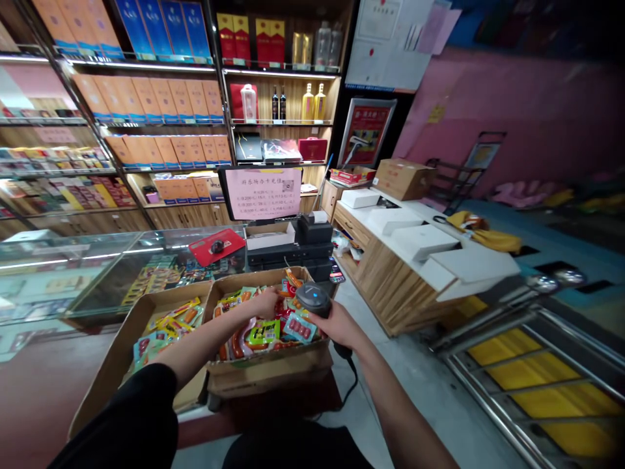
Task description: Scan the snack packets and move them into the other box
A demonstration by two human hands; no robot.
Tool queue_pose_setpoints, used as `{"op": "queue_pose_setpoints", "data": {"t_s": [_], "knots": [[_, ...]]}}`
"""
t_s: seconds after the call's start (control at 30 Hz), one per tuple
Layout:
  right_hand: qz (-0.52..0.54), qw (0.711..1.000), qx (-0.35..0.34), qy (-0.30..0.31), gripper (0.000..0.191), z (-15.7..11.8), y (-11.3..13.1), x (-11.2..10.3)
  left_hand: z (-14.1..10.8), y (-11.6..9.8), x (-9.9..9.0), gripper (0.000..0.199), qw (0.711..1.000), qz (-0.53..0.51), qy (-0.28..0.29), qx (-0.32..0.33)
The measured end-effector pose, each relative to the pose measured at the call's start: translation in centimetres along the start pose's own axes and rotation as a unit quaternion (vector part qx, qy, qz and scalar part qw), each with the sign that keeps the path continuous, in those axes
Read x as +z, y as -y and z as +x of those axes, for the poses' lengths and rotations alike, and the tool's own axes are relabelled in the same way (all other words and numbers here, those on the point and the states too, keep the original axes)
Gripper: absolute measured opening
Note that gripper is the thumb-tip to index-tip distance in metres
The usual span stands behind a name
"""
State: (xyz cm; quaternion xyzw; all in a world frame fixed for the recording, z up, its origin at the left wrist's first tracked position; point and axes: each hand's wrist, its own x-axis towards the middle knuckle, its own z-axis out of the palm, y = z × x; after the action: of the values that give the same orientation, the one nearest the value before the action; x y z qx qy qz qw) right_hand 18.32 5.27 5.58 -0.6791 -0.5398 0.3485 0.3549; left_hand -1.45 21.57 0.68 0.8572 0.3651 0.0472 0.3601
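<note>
My right hand (336,324) is wrapped round a dark handheld barcode scanner (313,298) with a small blue light, held over the right side of a cardboard box (263,362). Below it, the box is full of small snack packets (263,332), several with sausages showing through. My left hand (267,302) reaches into this box with its fingers closed among the packets; what they grip cannot be made out. A pale blue packet (299,327) lies just under the scanner. To the left, a second cardboard box (110,348) holds fewer packets.
Behind the boxes stand a monitor (263,195) with a paper sign, a receipt printer (315,228) and a phone (336,270). A glass display counter (112,260) stretches left. White boxes (424,242) lie on the right-hand cabinet. A scanner cable (352,384) hangs down. Metal railing (488,384) stands at right.
</note>
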Motion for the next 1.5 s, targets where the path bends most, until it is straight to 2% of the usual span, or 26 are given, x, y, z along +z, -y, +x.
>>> {"op": "queue_pose_setpoints", "data": {"t_s": [0.17,0.27,0.33,0.47,0.53,0.57,0.63,0.7,0.8,0.87,0.97,1.07,1.2,1.5], "knots": [[-0.005,1.000,-0.021,-0.007,0.030,0.2,0.1,0.2,-0.1,0.3,0.1,0.043,0.984,0.169,0.039,0.049],[-0.007,1.000,-0.024,-0.009,0.029,0.4,0.1,0.3,-0.1,0.3,0.5,0.044,0.971,0.238,0.015,0.025],[-0.008,0.999,-0.029,-0.011,0.028,0.5,0.0,0.4,0.1,0.3,0.4,0.041,0.970,0.244,-0.006,0.005],[-0.010,0.999,-0.036,-0.009,0.027,0.7,-0.1,0.5,0.3,0.9,-1.5,0.019,0.988,0.130,-0.060,-0.058],[-0.009,0.999,-0.034,-0.007,0.027,0.8,-0.1,0.5,0.3,1.5,-2.6,0.011,0.987,0.009,-0.098,-0.124],[-0.009,0.999,-0.034,-0.006,0.028,0.8,0.0,0.6,0.2,1.8,-3.1,0.012,0.978,-0.067,-0.118,-0.158],[-0.008,0.999,-0.037,-0.001,0.029,0.8,0.0,0.6,0.0,2.5,-3.6,0.019,0.939,-0.229,-0.151,-0.206],[-0.009,0.999,-0.039,0.010,0.031,1.0,0.0,0.8,-0.2,2.9,-3.7,0.027,0.888,-0.368,-0.170,-0.218],[-0.007,0.999,-0.043,0.030,0.031,1.4,0.0,1.0,-0.6,2.9,-3.6,0.034,0.834,-0.483,-0.173,-0.203],[-0.007,0.998,-0.063,0.031,0.033,1.7,0.0,1.2,-0.9,2.7,-3.6,0.035,0.820,-0.512,-0.165,-0.195],[-0.007,0.995,-0.091,0.033,0.033,1.7,0.4,1.4,-1.4,2.3,-3.9,0.034,0.818,-0.521,-0.152,-0.189],[0.016,0.995,-0.063,0.069,0.030,1.3,1.4,1.5,-1.9,2.1,-3.9,0.036,0.820,-0.522,-0.147,-0.182],[0.061,0.991,-0.008,0.119,0.013,0.5,2.8,1.8,-2.3,2.0,-3.8,0.043,0.830,-0.500,-0.170,-0.178],[0.072,0.992,-0.007,0.106,0.016,0.3,2.6,2.2,-2.7,2.1,-3.9,0.052,0.825,-0.512,-0.171,-0.168]]}}
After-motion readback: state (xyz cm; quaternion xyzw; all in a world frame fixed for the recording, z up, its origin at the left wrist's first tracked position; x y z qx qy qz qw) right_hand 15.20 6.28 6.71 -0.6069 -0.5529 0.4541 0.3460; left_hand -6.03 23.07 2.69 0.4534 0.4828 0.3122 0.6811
